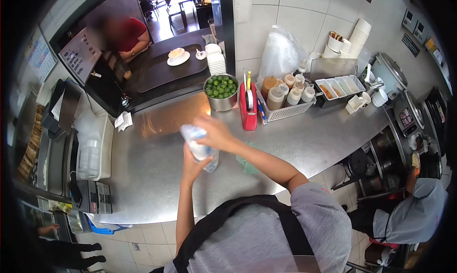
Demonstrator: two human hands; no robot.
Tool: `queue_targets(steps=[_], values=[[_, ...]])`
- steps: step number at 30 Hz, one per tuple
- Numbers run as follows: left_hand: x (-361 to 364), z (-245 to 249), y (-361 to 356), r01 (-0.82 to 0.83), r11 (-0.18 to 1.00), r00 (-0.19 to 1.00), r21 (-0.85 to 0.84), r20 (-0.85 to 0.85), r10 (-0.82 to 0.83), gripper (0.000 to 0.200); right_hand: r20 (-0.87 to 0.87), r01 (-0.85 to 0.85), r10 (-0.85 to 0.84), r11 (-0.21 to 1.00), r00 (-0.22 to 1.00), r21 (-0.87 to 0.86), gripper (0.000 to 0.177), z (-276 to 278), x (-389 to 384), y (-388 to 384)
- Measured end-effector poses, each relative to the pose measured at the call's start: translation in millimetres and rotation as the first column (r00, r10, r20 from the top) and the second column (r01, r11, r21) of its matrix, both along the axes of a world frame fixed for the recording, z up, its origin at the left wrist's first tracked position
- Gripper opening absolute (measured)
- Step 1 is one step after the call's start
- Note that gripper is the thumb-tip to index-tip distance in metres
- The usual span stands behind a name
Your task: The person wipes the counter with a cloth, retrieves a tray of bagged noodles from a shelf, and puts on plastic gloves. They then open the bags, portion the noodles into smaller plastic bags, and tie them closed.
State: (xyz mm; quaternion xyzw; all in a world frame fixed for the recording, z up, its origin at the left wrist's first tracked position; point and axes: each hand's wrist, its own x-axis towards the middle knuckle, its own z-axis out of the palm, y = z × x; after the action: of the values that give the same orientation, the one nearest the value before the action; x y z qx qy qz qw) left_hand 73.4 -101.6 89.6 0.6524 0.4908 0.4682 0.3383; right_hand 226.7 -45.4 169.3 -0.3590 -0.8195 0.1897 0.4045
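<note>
Stainless-steel counter point(157, 177) lies under the work. Over its middle is a clear plastic cup point(203, 153). The left hand point(192, 167) wraps fingers around its side and the right hand point(216, 132) grips its top, seemingly closing it. That calls for steady support below.

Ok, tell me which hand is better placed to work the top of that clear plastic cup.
Probably the right hand: it covers the top of the clear plastic cup, while the left hand holds its lower side above the steel counter.
</note>
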Motion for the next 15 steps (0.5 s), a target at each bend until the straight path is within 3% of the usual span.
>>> queue_targets(steps=[2,4,8,10,12,15], values=[[7,8,-16,-0.012,0.987,0.979,0.162,-0.200,0.045,0.098,-0.157,0.011,-0.015,1.000,0.988,-0.023,0.043,-8,30,19],[10,11,-34,-0.016,0.996,0.983,0.086,-0.181,0.031,0.100,-0.193,0.107,-0.089,0.991,0.977,0.081,0.040,15,59,22],[17,9,-56,0.031,0.998,0.983,-0.054,-0.180,-0.040,0.075,-0.439,0.157,-0.134,0.987,0.888,0.016,0.038,100,122,35],[25,-5,-55,0.143,0.985,0.956,-0.094,-0.245,-0.162,0.061,-0.338,0.317,-0.214,0.905,0.916,0.284,0.037,140,151,59],[43,-20,-51,0.258,0.962,0.919,-0.088,-0.285,-0.272,0.051,-0.316,0.470,-0.355,0.748,0.880,0.468,0.028,168,159,80],[76,-56,-39,0.434,0.901,0.806,0.010,-0.450,-0.384,0.044,-0.269,0.517,-0.443,0.697,0.855,0.496,0.031,164,169,143]])
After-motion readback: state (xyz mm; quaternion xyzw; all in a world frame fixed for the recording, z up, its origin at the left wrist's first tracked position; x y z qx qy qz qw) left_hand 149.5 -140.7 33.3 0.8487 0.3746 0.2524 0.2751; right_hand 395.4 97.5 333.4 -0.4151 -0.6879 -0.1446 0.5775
